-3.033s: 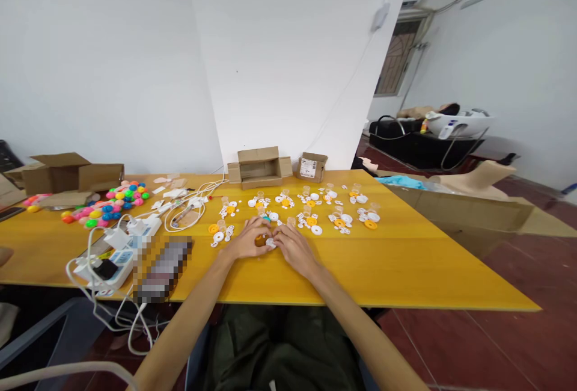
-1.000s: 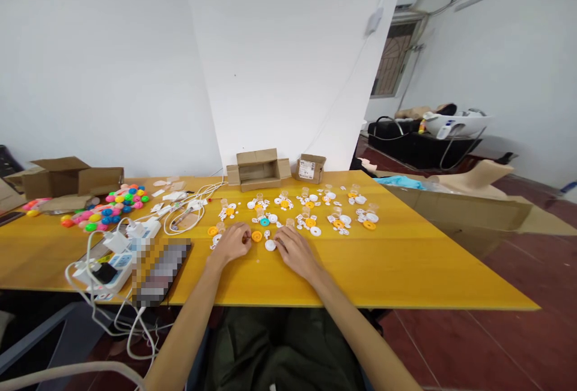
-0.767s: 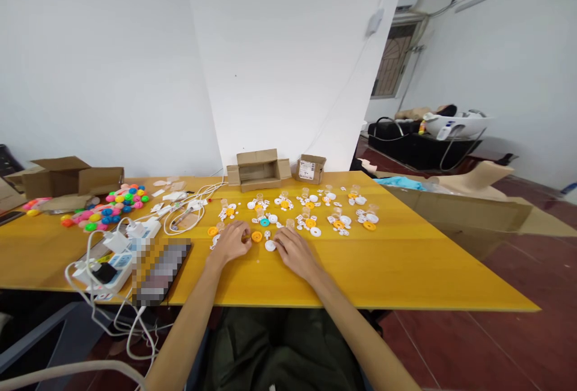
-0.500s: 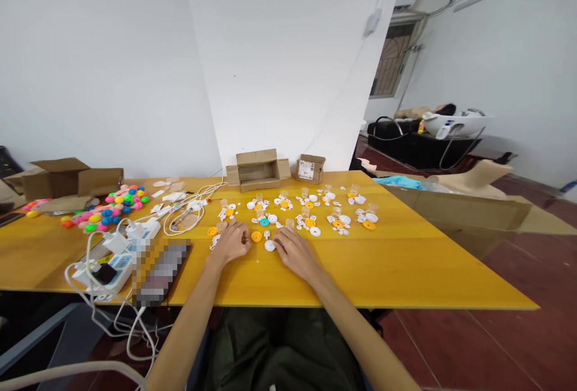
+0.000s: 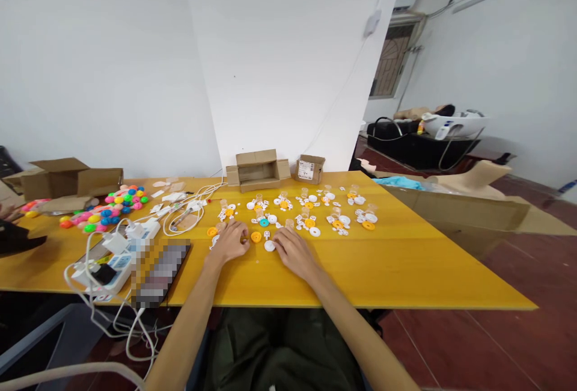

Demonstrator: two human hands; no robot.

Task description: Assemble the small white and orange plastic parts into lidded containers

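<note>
The left hand (image 5: 234,239) and right hand (image 5: 292,249) have loosely curled fingers, any hold unclear, near a round orange plastic disc (image 5: 256,237) and round white plastic disc (image 5: 269,246) respectively.

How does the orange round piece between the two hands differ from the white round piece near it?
Colour: the orange round piece is orange, while the white round piece is white.
Place: the orange round piece is nearer the left hand; the white round piece is at the fingertips of the right hand.
Both are round and small, on the yellow table.
</note>
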